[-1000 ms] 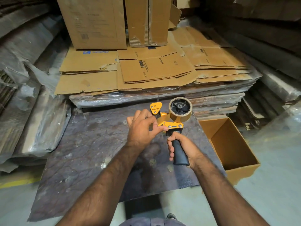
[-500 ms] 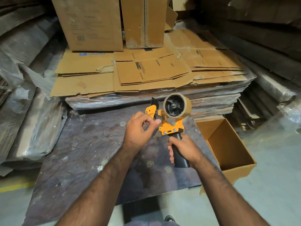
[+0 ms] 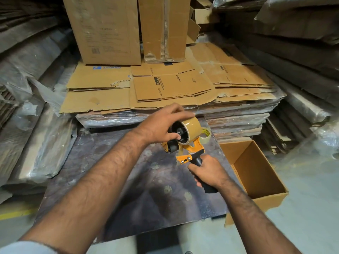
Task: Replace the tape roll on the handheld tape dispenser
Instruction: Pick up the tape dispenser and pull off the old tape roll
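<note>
An orange tape dispenser (image 3: 192, 153) with a black handle is held above the dark table (image 3: 102, 171). My right hand (image 3: 209, 173) grips the handle from below right. A brown tape roll (image 3: 190, 130) sits on the dispenser's black hub. My left hand (image 3: 161, 127) grips this roll, fingers curled over its top and thumb at the hub's side. Behind the dispenser a clear tape roll (image 3: 205, 133) lies on the table, partly hidden.
An open, empty cardboard box (image 3: 256, 173) stands on the floor at the right of the table. Flattened cartons (image 3: 165, 87) are stacked behind the table, with upright boxes (image 3: 110, 30) on them. Plastic-wrapped bundles (image 3: 27, 134) lie at the left.
My left hand moved from the dispenser's orange front flap up onto the brown roll. The dispenser has turned, with the roll's open side now facing left. The view shifted left.
</note>
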Demonstrator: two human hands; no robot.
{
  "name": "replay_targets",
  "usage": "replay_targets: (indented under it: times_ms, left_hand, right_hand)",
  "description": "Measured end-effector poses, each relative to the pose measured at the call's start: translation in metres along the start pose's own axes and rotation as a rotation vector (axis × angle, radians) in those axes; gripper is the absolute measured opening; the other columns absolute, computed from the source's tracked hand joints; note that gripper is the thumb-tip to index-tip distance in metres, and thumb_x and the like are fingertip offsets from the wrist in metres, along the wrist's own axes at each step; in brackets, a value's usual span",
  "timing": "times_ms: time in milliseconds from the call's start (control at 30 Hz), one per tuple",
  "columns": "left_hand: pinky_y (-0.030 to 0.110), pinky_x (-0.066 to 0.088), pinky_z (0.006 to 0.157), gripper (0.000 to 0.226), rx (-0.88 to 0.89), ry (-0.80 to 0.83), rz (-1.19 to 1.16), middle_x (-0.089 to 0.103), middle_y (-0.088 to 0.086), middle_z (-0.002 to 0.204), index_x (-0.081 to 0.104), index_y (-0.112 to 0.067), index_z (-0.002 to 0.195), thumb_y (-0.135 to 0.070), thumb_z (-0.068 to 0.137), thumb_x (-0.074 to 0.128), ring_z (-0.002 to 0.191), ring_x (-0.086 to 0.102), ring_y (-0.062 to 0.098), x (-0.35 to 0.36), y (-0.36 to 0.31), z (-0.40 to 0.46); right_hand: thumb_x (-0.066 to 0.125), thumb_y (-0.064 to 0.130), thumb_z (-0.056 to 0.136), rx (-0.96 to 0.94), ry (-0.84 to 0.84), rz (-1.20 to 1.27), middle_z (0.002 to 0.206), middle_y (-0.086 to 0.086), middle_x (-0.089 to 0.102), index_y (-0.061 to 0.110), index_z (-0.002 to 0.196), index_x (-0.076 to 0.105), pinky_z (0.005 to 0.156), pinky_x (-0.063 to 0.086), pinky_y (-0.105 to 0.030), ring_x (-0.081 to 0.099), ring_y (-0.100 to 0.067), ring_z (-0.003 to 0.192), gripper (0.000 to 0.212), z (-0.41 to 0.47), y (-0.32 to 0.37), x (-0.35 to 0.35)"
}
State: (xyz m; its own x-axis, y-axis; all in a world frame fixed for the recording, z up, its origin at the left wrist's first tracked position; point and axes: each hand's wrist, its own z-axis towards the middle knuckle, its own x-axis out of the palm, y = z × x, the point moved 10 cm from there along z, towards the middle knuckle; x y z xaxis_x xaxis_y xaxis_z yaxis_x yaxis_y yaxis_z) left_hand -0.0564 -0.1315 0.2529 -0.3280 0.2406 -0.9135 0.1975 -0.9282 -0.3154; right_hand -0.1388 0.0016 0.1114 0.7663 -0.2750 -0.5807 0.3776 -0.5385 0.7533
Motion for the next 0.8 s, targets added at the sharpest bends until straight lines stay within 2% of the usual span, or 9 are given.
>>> replay_targets:
  times_ms: [67,133,200,267,367,567,700,800]
  left_hand:
    - [0.032,0.047,0.100,0.087,0.042,0.041,0.096,0.041,-0.004,0.138,0.038,-0.041,0.148,-0.025,0.076,0.084,0.123,0.048,0.015,0.006,-0.003,0.001]
    - [0.037,0.055,0.093,0.087,0.051,0.050,0.196,0.038,-0.002,0.141,0.035,-0.041,0.146,-0.025,0.076,0.084,0.120,0.052,0.019,0.009,-0.003,-0.001]
    - [0.036,0.057,0.087,0.084,0.057,0.021,0.293,0.036,0.001,0.145,0.034,-0.037,0.144,-0.022,0.076,0.082,0.118,0.054,0.021,0.010,-0.006,-0.005]
    - [0.039,0.059,0.084,0.075,0.062,-0.038,0.338,0.041,0.005,0.144,0.037,-0.029,0.139,-0.016,0.078,0.078,0.116,0.056,0.023,0.012,-0.009,-0.010]
    - [0.046,0.060,0.079,0.067,0.052,-0.078,0.357,0.048,0.008,0.138,0.039,-0.022,0.136,-0.017,0.079,0.074,0.114,0.058,0.027,0.019,-0.001,-0.016]
    - [0.044,0.062,0.063,0.069,0.006,-0.103,0.407,0.056,0.009,0.127,0.039,-0.023,0.131,-0.027,0.076,0.080,0.104,0.062,0.028,0.034,0.014,-0.033]
    - [0.046,0.062,0.070,0.068,-0.026,-0.106,0.311,0.053,0.008,0.133,0.034,-0.025,0.135,-0.033,0.081,0.076,0.105,0.063,0.027,0.040,0.024,-0.041]
    - [0.046,0.062,0.074,0.066,-0.056,-0.173,0.191,0.053,0.006,0.136,0.038,-0.024,0.136,-0.031,0.080,0.074,0.104,0.066,0.028,0.035,0.026,-0.046]
  right_hand:
    - [0.062,0.035,0.083,-0.028,-0.048,-0.178,0.057,-0.005,0.071,0.012,0.076,0.061,0.051,0.056,-0.029,0.069,-0.019,0.045,0.024,0.001,0.001,-0.008]
    - [0.058,0.048,0.080,-0.039,-0.150,-0.356,0.072,-0.006,0.074,0.017,0.083,0.063,0.063,0.061,-0.034,0.073,-0.023,0.060,0.032,-0.001,0.003,-0.020]
    - [0.058,0.049,0.082,-0.041,-0.244,-0.504,0.093,-0.014,0.074,0.015,0.098,0.066,0.075,0.059,-0.039,0.072,-0.035,0.086,0.039,-0.003,0.009,-0.029]
    - [0.057,0.046,0.087,-0.046,-0.300,-0.602,0.103,-0.017,0.073,0.013,0.107,0.066,0.080,0.055,-0.041,0.069,-0.039,0.098,0.040,-0.004,0.016,-0.033]
    - [0.056,0.044,0.090,-0.039,-0.315,-0.688,0.107,-0.014,0.073,0.016,0.112,0.065,0.082,0.055,-0.041,0.069,-0.037,0.101,0.037,-0.004,0.024,-0.035]
    - [0.055,0.044,0.093,-0.085,-0.294,-0.828,0.107,-0.009,0.073,0.018,0.116,0.064,0.080,0.055,-0.039,0.070,-0.033,0.100,0.036,-0.002,0.033,-0.036]
    - [0.055,0.049,0.093,-0.111,-0.282,-0.869,0.105,-0.007,0.072,0.020,0.116,0.064,0.080,0.055,-0.039,0.070,-0.029,0.097,0.038,0.000,0.035,-0.037]
    - [0.055,0.048,0.092,-0.123,-0.277,-0.844,0.102,-0.007,0.073,0.020,0.114,0.064,0.079,0.055,-0.038,0.070,-0.030,0.095,0.037,0.001,0.034,-0.038]
